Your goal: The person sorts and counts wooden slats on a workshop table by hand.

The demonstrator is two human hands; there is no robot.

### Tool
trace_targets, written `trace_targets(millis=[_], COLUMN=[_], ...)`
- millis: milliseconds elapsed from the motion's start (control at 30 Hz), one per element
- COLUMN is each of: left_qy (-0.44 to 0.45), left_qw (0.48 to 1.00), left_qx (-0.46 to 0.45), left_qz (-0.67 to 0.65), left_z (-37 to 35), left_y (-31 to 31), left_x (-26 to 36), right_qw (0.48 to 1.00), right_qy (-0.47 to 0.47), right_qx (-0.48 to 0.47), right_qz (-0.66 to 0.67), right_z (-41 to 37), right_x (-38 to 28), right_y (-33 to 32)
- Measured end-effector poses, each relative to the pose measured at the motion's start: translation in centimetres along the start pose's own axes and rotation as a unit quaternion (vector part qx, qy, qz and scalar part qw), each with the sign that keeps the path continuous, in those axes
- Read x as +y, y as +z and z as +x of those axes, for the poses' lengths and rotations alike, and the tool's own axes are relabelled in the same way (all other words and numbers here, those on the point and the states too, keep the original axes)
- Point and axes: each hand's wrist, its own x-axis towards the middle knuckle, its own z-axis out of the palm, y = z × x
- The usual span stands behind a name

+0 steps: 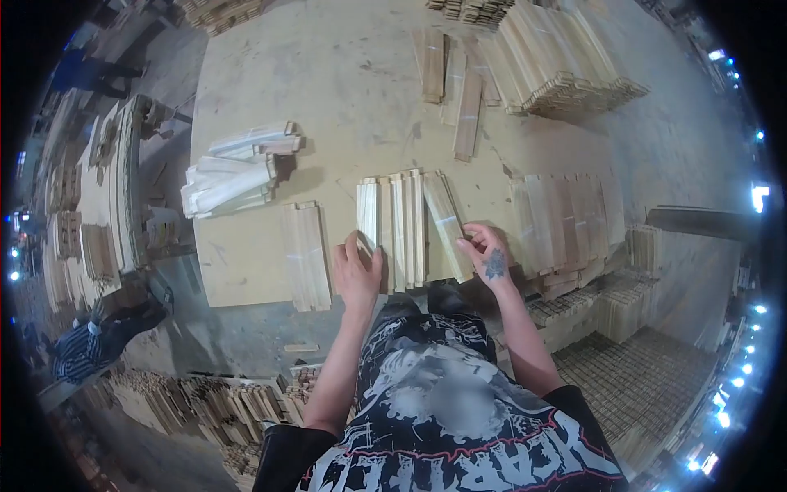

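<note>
A row of pale wooden strips (399, 234) lies near the front edge of the work table, between my two hands. My left hand (358, 271) is at the row's left side, thumb and fingers closed about the lower end of the leftmost strip (368, 209). One strip (443, 215) on the right leans at a slant, its top close to the others. At that strip's right edge, my right hand (488, 250) grips with curled fingers and thumb. The far sides of the fingertips are hidden.
Left of the row lies a flat group of strips (307, 254), with a whitish pile (234, 180) behind it. A wide row (566, 217) lies on the right. A tall stack (566, 57) and loose strips (468, 115) are farther back. A person (90, 344) is at the far left.
</note>
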Motion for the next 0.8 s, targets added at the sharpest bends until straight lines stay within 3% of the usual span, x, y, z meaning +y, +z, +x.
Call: trace_targets(millis=[533, 667, 800], left_qy=[0.009, -0.019, 0.016], left_qw=[0.999, 0.996, 0.981], left_qx=[0.038, 0.016, -0.002], left_qz=[0.013, -0.085, -0.194], left_z=[-1.3, -0.9, -0.6], left_y=[-1.8, -2.5, -2.9], left_x=[-2.1, -1.5, 3.7], right_qw=[1.0, 1.0, 0.998], right_qy=[-0.004, -0.002, -0.02], right_qx=[0.006, 0.008, 0.007], right_qz=[0.007, 0.004, 0.063], right_z=[-0.3, -0.3, -1.0], right_x=[-0.6, -0.5, 0.4], right_y=[0.0, 0.0, 2.1])
